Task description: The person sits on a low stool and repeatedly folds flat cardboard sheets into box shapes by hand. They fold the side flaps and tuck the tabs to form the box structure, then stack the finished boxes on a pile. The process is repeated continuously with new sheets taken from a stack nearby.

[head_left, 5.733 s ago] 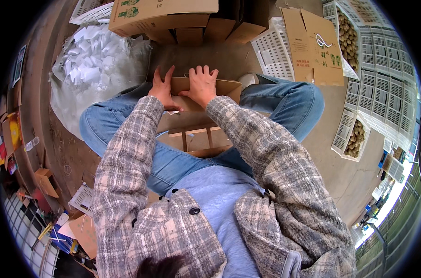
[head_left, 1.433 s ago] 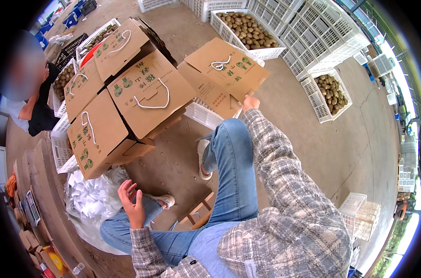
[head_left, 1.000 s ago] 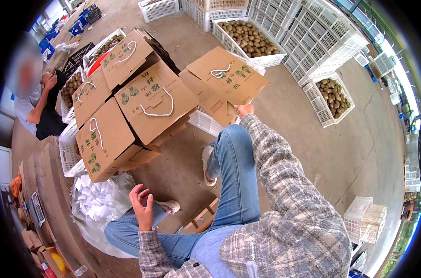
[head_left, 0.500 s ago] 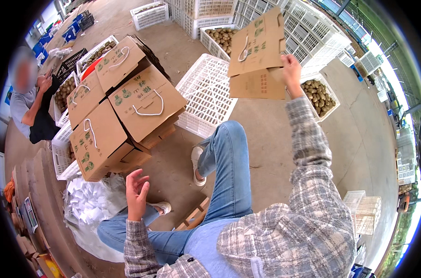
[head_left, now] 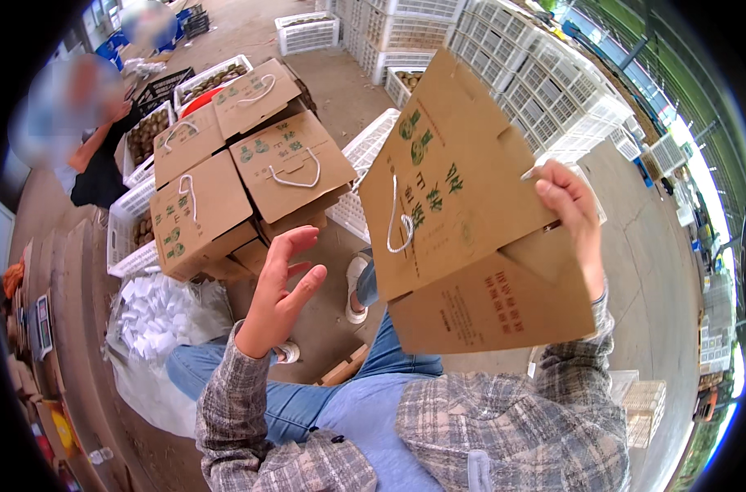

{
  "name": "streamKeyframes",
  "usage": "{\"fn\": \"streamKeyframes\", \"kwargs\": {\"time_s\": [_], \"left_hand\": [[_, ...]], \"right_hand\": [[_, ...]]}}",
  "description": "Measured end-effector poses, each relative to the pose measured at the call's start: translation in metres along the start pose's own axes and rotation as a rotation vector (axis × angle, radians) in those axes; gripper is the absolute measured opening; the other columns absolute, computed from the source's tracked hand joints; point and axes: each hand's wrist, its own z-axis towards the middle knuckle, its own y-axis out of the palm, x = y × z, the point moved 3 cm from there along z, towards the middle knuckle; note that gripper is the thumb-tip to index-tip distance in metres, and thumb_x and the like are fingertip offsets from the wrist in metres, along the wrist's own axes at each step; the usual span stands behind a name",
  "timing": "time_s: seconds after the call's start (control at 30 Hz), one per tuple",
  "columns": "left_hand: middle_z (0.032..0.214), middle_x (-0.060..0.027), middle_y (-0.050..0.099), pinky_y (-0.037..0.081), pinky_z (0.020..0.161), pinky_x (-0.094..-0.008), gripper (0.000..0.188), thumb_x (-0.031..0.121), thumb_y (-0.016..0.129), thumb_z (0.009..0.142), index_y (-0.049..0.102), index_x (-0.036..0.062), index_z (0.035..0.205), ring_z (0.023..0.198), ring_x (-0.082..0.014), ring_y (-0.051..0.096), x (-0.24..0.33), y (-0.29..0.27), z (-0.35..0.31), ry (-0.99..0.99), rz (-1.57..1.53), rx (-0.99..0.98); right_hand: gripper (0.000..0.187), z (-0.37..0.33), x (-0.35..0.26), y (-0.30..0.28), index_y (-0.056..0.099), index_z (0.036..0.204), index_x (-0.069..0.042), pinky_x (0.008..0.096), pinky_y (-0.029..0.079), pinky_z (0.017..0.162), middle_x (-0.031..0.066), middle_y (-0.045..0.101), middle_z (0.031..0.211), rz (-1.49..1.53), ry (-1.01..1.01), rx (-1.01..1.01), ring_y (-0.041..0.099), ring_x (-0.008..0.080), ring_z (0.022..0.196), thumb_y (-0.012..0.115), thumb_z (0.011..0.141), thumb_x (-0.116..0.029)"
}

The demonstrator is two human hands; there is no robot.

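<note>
A brown cardboard carton (head_left: 463, 189) with green print and a white rope handle is tilted up in front of me at the right. My right hand (head_left: 571, 205) grips its right edge, fingers curled over the cardboard. On the left, my left hand (head_left: 282, 291) is raised with fingers apart and holds nothing, a short way from that carton. Several similar brown cartons (head_left: 295, 168) with white rope handles stand packed together beyond my left hand.
Below the cartons lies a clear bag of white pieces (head_left: 155, 316). White crates (head_left: 131, 238) with brown round produce stand around the cartons. Stacked white crates (head_left: 545, 98) rise at the back right. At the far left, a person (head_left: 77, 139) sits beside the crates.
The carton in my right hand has come closer and lower, and now looks larger. My left hand has risen and moved right, toward it. The view has shifted somewhat.
</note>
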Motion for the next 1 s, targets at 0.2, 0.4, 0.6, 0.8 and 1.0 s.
{"fn": "streamKeyframes", "kwargs": {"time_s": [0.2, 0.4, 0.6, 0.8, 1.0], "left_hand": [[0.149, -0.0203, 0.038, 0.038, 0.113, -0.0446, 0.085, 0.045, 0.069, 0.093, 0.027, 0.0015, 0.154, 0.144, -0.0341, 0.034, 0.023, 0.029, -0.042, -0.076, -0.141, -0.227], [0.159, -0.0263, 0.024, 0.045, 0.109, -0.0409, 0.102, 0.043, 0.073, 0.089, 0.013, -0.0004, 0.158, 0.143, -0.0385, 0.037, -0.016, 0.012, -0.078, -0.227, 0.036, -0.266], [0.147, -0.0231, 0.047, 0.051, 0.101, -0.0408, 0.072, 0.028, 0.067, 0.09, 0.038, -0.0001, 0.15, 0.128, -0.0364, 0.054, -0.028, 0.007, -0.12, -0.179, 0.375, -0.164], [0.124, -0.0172, 0.067, 0.055, 0.087, -0.0416, 0.041, 0.023, 0.06, 0.095, 0.06, 0.0025, 0.132, 0.108, -0.0337, 0.066, -0.079, 0.014, -0.111, -0.189, 0.666, -0.02], [0.107, -0.0089, 0.071, 0.057, 0.068, -0.039, 0.025, 0.02, 0.06, 0.095, 0.066, 0.007, 0.116, 0.081, -0.0284, 0.07, -0.168, 0.008, -0.087, -0.016, 1.023, -0.036]], "right_hand": [[0.02, -0.029, 0.042, 0.144, 0.048, 0.081, 0.001, 0.0302, 0.042, 0.054, 0.0067, 0.053, 0.069, -0.267, -0.124, -0.21, 0.051, 0.0123, 0.061, 0.055, 0.096, -0.01], [0.022, -0.057, 0.11, 0.231, 0.045, 0.081, 0.003, 0.0315, 0.054, 0.048, 0.0096, 0.055, 0.069, 0.042, 0.194, -0.391, 0.064, 0.0144, 0.061, 0.058, 0.094, -0.008], [0.026, -0.1, 0.134, 0.246, 0.044, 0.079, 0.001, 0.0272, 0.054, 0.05, 0.0066, 0.055, 0.07, 0.034, 0.247, -0.447, 0.063, 0.0115, 0.062, 0.062, 0.094, -0.009], [0.033, -0.114, 0.194, 0.279, 0.046, 0.075, -0.001, 0.0339, 0.043, 0.053, 0.0108, 0.053, 0.066, -0.023, 0.247, -0.372, 0.049, 0.0154, 0.059, 0.07, 0.09, -0.019], [0.033, -0.102, 0.297, 0.316, 0.048, 0.076, -0.004, 0.0306, 0.042, 0.049, 0.0055, 0.053, 0.062, 0.004, 0.176, -0.234, 0.048, 0.0102, 0.057, 0.07, 0.092, -0.021]]}}
